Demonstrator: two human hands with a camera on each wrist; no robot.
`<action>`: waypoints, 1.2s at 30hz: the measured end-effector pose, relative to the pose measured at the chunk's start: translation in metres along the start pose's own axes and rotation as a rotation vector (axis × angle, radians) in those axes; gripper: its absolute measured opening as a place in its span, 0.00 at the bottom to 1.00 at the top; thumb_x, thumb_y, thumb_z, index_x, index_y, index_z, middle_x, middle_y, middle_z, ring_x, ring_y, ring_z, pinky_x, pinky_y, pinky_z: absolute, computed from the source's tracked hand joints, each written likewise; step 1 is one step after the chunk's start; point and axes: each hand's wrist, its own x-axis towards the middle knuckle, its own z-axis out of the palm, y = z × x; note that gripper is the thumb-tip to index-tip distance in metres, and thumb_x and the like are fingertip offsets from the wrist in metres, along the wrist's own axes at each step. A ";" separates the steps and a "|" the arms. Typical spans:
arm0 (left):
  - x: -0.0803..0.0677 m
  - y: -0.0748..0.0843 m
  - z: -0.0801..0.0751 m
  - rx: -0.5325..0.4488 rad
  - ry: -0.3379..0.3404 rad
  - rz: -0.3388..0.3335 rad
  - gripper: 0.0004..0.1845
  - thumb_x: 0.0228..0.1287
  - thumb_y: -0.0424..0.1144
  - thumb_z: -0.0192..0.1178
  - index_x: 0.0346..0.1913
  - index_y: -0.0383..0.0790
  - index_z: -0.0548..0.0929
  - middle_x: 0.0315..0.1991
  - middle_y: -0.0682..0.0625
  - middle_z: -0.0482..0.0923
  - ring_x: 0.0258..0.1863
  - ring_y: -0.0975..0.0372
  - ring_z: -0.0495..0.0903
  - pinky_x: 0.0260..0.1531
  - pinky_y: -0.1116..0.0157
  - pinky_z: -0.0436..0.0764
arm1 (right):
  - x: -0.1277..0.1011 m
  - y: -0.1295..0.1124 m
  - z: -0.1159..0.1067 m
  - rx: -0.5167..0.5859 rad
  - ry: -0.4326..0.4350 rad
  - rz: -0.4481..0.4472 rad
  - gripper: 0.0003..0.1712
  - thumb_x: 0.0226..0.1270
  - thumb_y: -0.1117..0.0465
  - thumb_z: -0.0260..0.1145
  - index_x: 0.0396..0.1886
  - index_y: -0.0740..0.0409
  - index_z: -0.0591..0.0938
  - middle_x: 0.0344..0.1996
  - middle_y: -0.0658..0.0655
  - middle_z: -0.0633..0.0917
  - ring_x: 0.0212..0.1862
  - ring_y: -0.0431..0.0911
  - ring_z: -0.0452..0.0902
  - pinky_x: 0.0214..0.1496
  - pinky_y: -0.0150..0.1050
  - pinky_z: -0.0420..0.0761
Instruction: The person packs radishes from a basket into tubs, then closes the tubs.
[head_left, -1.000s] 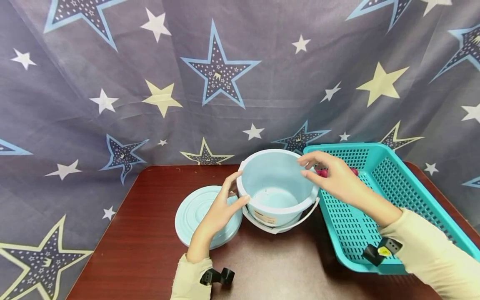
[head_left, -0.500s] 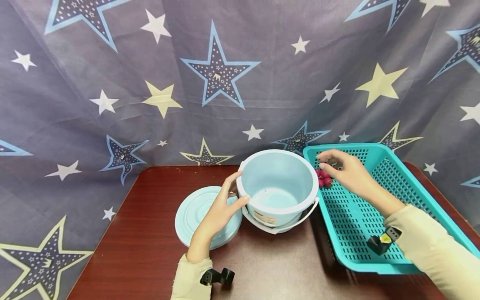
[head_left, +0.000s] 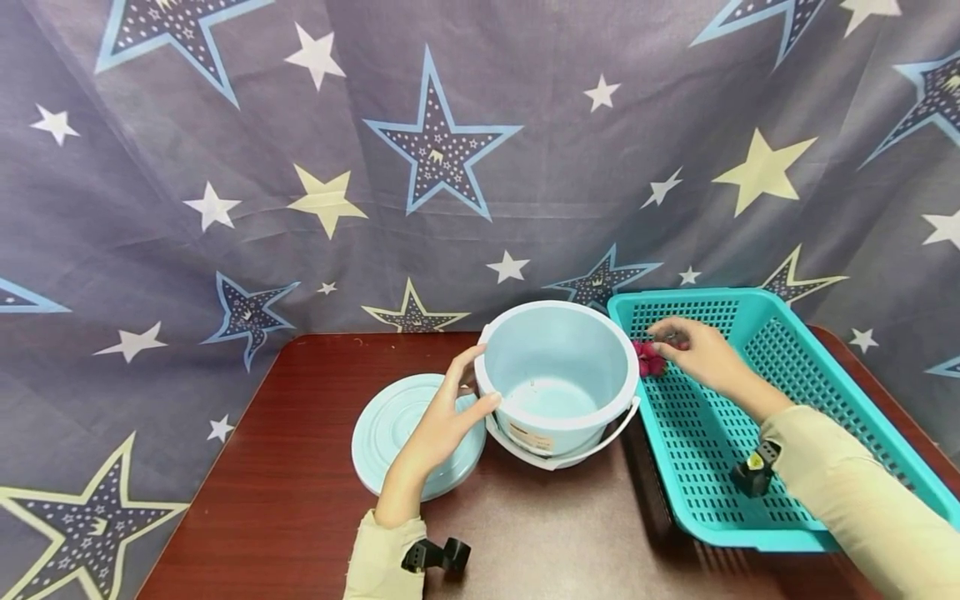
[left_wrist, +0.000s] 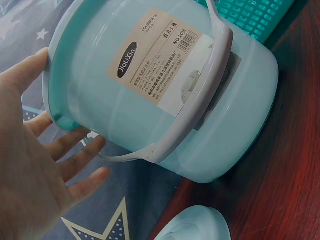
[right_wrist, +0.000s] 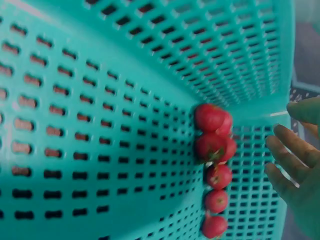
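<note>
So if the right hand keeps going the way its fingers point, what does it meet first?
Most likely the red fruit cluster in the far left corner of the teal basket. The right hand reaches toward it, fingers straight, apparently just short of touching, though depth is unclear.

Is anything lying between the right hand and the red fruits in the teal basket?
Nothing visible does. The right hand reaches over the teal basket with its fingers spread beside the red fruits, which lie uncovered in a row at the basket's corner. The wrist view shows only perforated floor between them.

A staged recording setup: star-print backdrop cloth (head_left: 450, 167) behind a wooden table (head_left: 300, 467).
</note>
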 end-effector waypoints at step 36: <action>0.001 -0.002 0.002 0.001 0.006 0.012 0.35 0.70 0.39 0.60 0.75 0.51 0.58 0.66 0.45 0.67 0.61 0.55 0.67 0.62 0.46 0.64 | 0.005 0.043 0.030 -0.281 -0.100 0.035 0.15 0.64 0.59 0.70 0.48 0.59 0.79 0.29 0.54 0.77 0.24 0.46 0.69 0.24 0.43 0.69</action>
